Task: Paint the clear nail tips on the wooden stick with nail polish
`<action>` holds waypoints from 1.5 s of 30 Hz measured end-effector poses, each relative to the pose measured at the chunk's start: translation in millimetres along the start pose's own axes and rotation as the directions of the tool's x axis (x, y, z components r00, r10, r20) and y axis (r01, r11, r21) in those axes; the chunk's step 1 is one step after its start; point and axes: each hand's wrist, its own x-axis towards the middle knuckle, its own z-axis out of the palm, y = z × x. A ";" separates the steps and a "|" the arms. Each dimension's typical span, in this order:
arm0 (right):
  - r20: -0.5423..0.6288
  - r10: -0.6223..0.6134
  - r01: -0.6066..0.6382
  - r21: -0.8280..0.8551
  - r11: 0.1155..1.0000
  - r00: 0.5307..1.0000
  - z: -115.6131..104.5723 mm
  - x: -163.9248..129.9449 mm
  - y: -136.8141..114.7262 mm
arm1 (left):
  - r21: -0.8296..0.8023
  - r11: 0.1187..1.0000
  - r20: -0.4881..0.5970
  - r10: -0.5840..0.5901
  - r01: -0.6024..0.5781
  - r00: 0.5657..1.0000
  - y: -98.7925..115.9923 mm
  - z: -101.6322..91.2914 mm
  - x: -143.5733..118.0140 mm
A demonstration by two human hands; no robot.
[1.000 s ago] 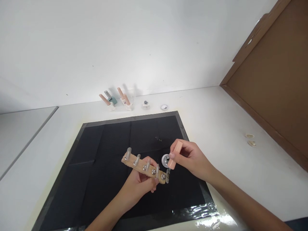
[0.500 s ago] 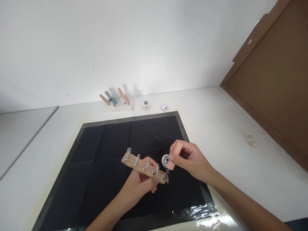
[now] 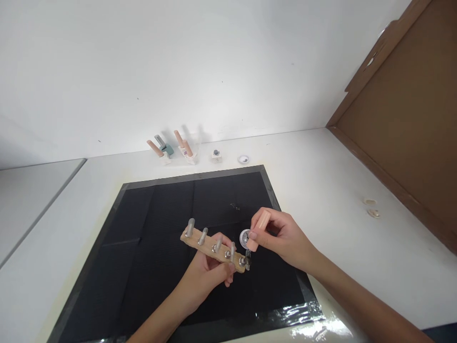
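"What do the containers hold?"
"Something silvery in the small round dish (image 3: pixel 244 237), partly hidden by the right hand (image 3: pixel 276 232); dark flecks in the pale dish (image 3: pixel 243 160) near the counter's (image 3: pixel 314 181) back edge."
"And the hands?"
"Apart. The left hand (image 3: pixel 210 275) clasps a wooden strip (image 3: pixel 205 247) above the black mat (image 3: pixel 167 209), long axis slanting far-left to near-right. The right pinches a pink handle (image 3: pixel 263 220), top tilted toward the back edge."
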 end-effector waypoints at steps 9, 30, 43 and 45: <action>-0.020 0.016 -0.014 0.128 0.992 1.000 -0.8 0.0 -0.6 | -0.066 0.998 0.003 -0.005 0.005 1.000 2.5 1.6 -1.0; -0.031 -0.030 0.035 0.181 0.983 0.999 0.0 -4.2 0.2 | -0.078 0.996 0.007 0.031 -0.031 0.999 3.7 2.3 -2.6; -0.209 0.039 -0.019 0.098 0.995 0.977 -3.7 1.6 -2.3 | -0.078 0.996 0.024 0.043 -0.041 0.999 -1.8 -2.2 -0.7; -0.241 0.033 0.000 0.137 0.991 0.970 -4.2 2.0 -2.6 | -0.079 0.996 0.023 0.043 -0.041 0.999 -1.8 -2.3 -1.0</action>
